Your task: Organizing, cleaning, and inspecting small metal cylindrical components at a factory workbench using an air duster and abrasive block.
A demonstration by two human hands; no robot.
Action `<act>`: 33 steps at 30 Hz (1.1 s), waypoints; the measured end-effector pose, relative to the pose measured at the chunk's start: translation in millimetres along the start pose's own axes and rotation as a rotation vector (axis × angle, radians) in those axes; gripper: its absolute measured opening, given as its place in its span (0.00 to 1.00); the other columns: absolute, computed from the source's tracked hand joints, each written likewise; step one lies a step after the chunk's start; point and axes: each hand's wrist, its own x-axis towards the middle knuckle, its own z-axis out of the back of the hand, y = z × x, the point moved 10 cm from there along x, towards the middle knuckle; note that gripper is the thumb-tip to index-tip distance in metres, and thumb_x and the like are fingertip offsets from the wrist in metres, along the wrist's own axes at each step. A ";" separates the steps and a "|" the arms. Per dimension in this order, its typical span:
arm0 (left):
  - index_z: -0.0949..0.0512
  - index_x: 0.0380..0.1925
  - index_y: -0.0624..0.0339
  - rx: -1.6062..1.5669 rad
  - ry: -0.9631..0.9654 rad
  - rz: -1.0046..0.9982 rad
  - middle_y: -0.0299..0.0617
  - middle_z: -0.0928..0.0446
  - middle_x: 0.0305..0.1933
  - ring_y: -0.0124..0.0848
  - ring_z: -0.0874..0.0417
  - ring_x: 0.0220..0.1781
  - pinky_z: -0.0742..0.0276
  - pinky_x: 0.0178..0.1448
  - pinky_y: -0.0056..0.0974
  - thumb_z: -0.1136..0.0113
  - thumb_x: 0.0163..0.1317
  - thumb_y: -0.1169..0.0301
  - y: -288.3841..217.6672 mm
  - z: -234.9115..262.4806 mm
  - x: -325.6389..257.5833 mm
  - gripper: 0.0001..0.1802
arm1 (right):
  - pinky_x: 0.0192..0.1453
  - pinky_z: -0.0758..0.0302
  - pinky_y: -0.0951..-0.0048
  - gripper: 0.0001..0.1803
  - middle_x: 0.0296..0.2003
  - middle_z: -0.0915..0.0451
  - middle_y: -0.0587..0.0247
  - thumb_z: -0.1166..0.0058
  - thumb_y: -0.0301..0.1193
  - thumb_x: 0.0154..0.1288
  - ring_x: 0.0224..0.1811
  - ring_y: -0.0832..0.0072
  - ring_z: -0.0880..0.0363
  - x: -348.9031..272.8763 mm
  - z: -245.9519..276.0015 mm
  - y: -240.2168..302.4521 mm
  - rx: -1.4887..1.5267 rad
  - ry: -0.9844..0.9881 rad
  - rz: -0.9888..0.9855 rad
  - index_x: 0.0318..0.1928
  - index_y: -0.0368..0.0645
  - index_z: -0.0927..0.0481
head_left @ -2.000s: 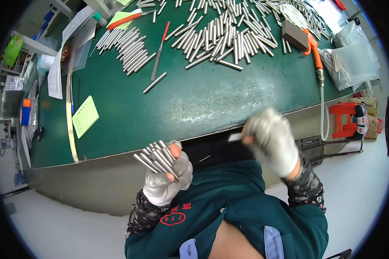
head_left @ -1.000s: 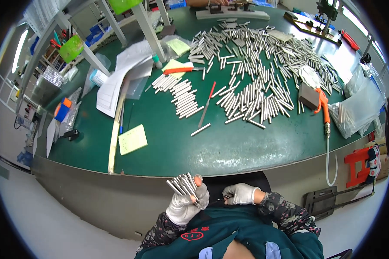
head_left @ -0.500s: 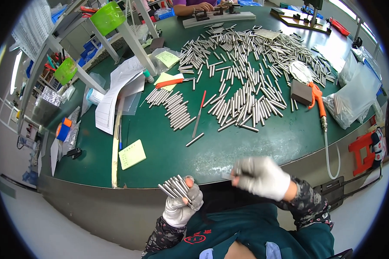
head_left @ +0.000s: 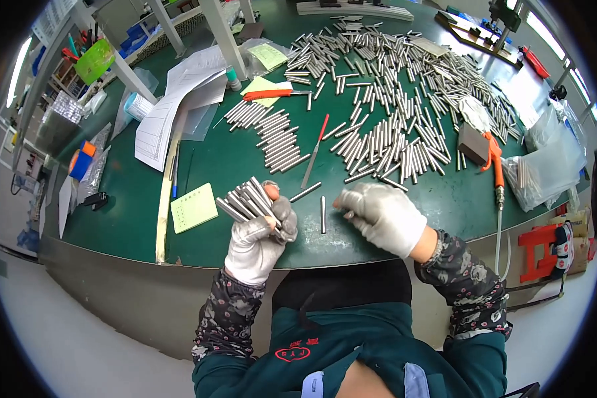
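My left hand point(head_left: 260, 232), in a white glove with bare fingertips, is closed around a bundle of short steel pins point(head_left: 249, 200). The pins stick out to the upper left, just above the table's near edge. My right hand point(head_left: 386, 215), gloved the same way, hovers over the front of the table with its fingers curled together. Whether anything is inside those fingers is hidden. A single steel pin point(head_left: 323, 214) lies on the table just left of the right fingertips, apart from them. Another loose pin point(head_left: 306, 192) lies slantwise beside the left hand.
A large heap of pins point(head_left: 404, 132) covers the middle and back right. Neat pin rows point(head_left: 282, 142) lie left of a red-handled file point(head_left: 316, 152). Around them are an orange cutter knife point(head_left: 268, 95), yellow notes point(head_left: 194, 207), papers point(head_left: 172, 113), a dark block point(head_left: 471, 144) and an orange air gun point(head_left: 494, 159).
Both hands have moved forward over the table, the left one with its pins. A pin now lies by the right fingertips where none lay. The view has shifted, and the person opposite has left it.
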 end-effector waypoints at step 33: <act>0.31 0.46 0.57 -0.161 -0.023 -0.106 0.38 0.27 0.32 0.33 0.23 0.32 0.26 0.36 0.35 0.32 0.48 0.77 8.3 22.9 -0.9 0.24 | 0.42 0.26 0.63 0.06 0.35 0.26 0.65 0.43 0.32 0.51 0.42 0.63 0.25 30.2 -54.9 33.9 -0.689 0.312 0.042 0.31 0.48 0.18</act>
